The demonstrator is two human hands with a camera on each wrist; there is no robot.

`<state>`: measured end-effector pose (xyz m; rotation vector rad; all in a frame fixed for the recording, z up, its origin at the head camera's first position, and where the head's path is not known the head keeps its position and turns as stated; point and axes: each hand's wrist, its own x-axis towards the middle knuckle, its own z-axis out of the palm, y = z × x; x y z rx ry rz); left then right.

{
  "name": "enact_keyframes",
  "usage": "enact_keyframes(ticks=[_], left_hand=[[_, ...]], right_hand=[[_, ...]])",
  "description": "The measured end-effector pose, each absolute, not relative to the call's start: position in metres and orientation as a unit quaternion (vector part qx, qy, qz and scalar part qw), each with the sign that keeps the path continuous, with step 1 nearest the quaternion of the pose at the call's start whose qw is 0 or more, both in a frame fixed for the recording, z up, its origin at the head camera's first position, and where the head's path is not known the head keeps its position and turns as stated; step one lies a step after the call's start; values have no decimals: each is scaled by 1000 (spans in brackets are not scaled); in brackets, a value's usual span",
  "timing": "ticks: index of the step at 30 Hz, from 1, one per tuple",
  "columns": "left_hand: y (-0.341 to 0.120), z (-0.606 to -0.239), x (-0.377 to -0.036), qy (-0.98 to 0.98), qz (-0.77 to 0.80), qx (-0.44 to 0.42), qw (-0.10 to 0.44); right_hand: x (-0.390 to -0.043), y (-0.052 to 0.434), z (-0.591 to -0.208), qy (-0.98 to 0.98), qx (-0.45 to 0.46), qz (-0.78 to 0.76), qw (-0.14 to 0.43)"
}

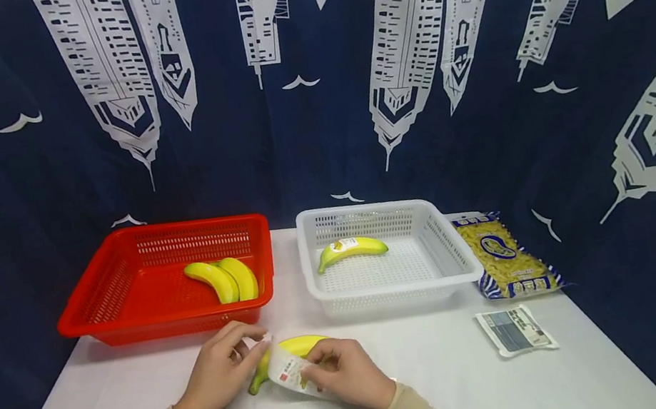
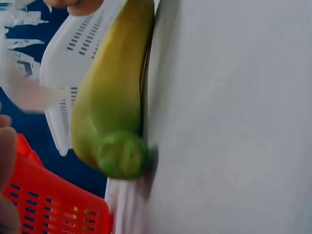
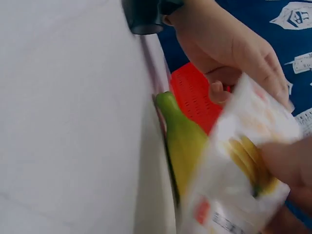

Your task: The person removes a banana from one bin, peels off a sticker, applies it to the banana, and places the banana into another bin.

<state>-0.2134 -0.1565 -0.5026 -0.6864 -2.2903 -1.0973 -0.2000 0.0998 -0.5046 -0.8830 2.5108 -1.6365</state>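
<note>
A white sticker label (image 1: 289, 372) printed with bananas and a small red mark is stretched between both hands. My left hand (image 1: 225, 366) pinches its upper left end with thumb and fingertips. The right hand (image 1: 348, 373) grips the other end, its thumb lying over the printed bananas in the right wrist view, where the label (image 3: 234, 190) is blurred. Just behind the label, a yellow banana (image 1: 302, 344) with a green stem lies on the table, partly covered from the head view. The left wrist view shows this banana (image 2: 114, 92) close up, stem end nearest.
A red basket (image 1: 172, 324) at the back left holds two bananas (image 1: 230, 279). Beside it, a white basket (image 1: 395, 291) contains one labelled banana (image 1: 367, 246). To the right lie a yellow pasta bag (image 1: 502, 255) and a small white packet (image 1: 516, 331) on the white table (image 1: 451, 394).
</note>
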Motion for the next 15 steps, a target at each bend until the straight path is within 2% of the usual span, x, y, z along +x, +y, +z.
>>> enact_keyframes(ticks=[4,9,12,15], left_hand=[[-152,-502,-212,-795,-416,-319,306],[-141,-505,-208,-775,-398,-394,291],[-134,-508,-205,-780,-383,-402,289],[-132,-511,-205,-783,-383,-381,310]], right_hand=[[-201,99,-502,792,-229,-566,-14],[-197,95,-502,780,-223,-585,-24],[-196,93,-504,769,-246,-590,-26],[-196,93,-506,763,-260,-592,-20]])
